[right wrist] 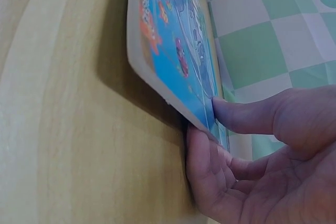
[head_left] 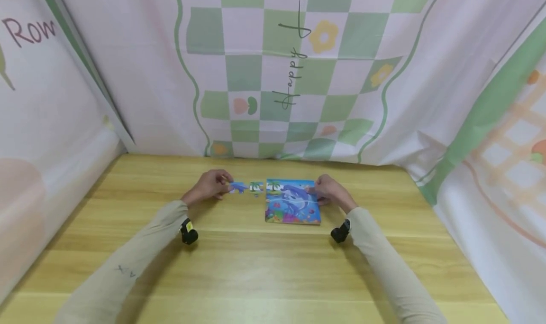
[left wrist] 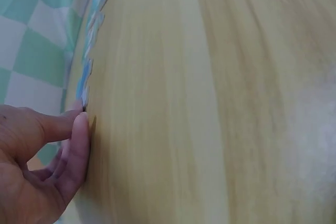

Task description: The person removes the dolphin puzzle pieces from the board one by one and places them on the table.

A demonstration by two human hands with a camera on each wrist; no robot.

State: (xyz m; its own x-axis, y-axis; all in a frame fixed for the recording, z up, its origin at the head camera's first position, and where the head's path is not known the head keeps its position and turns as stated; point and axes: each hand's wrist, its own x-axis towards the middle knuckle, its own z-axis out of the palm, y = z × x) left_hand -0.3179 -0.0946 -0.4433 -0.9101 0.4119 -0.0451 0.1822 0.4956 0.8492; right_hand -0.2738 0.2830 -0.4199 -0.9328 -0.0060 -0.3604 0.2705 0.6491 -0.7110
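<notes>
My left hand (head_left: 210,183) pinches the outer end of a blue puzzle piece (head_left: 239,187) between thumb and fingertips. Beside that piece, towards the board, lies a second puzzle piece (head_left: 256,187) with a palm tree on it. A square puzzle board (head_left: 292,212) with a dolphin sea picture is just right of the pieces. At its right edge my right hand (head_left: 329,189) grips it. The right wrist view shows the thumb on top of the board (right wrist: 181,40) and the fingers beneath, with the near edge lifted off the table.
Pale wooden table (head_left: 264,276) stretches in front of both forearms. A hanging cloth (head_left: 286,77) with green and white checks stands behind the table's far edge, and more printed cloth (head_left: 59,139) closes the sides. Small black cameras sit on both wrists.
</notes>
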